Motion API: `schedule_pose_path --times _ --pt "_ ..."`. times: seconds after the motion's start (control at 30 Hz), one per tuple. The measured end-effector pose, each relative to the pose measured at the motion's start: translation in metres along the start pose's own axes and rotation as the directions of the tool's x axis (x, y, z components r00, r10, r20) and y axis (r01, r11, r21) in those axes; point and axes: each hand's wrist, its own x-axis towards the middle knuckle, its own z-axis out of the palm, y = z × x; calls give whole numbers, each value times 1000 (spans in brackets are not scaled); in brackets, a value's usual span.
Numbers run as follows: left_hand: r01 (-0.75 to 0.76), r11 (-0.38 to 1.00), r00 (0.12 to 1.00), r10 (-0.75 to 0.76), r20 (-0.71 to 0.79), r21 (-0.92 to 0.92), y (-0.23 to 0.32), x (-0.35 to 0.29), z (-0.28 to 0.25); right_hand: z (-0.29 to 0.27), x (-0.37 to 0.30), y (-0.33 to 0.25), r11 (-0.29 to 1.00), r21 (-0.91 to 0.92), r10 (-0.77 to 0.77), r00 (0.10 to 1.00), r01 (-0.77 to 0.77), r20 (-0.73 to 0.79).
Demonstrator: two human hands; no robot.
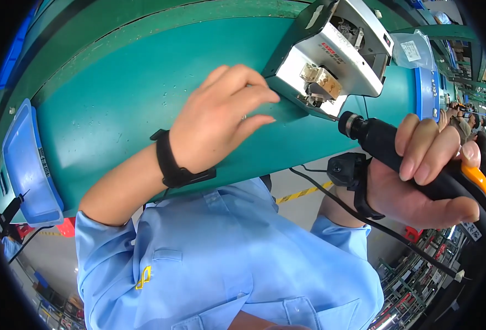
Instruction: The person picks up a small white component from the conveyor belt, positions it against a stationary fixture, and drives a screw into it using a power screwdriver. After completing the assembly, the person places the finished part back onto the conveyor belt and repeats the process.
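Observation:
My right hand (424, 170) grips a black electric screwdriver (383, 140) with an orange-yellow lever. Its tip points at the front of a silver and black screw feeder (358, 66), close to the brass-coloured block there; I cannot tell whether it touches. My left hand (221, 115) hovers over the green mat just left of the feeder. Its fingers are bent, with thumb and forefinger apart. A tiny glint shows by the palm, too small to name. Both wrists wear black straps, and the right one carries a small black device.
The green work mat (116, 93) bears several tiny specks. A blue tray (25, 165) stands at the left, near another dark pointed tool (11, 214). A clear plastic bag (413, 50) and a blue bin (427, 93) lie right of the feeder. A black cable (380, 226) runs below the right hand.

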Motion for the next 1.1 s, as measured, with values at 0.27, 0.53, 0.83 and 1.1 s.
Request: schedule_pose_path --times 0.27,0.53,0.83,1.1 --pt "-6 999 1000 5 -26 -47 1 15 13 2 3 20 983 -151 -106 994 102 -18" --pt "14 1000 1000 -14 -13 -14 -4 10 10 -1 5 23 995 -95 -13 998 19 61" --pt "7 1000 1000 -8 -18 -22 2 13 18 3 2 14 994 -94 -45 998 49 41" --pt "-96 995 995 97 -32 35 -3 6 18 22 0 8 998 54 24 995 -29 94"
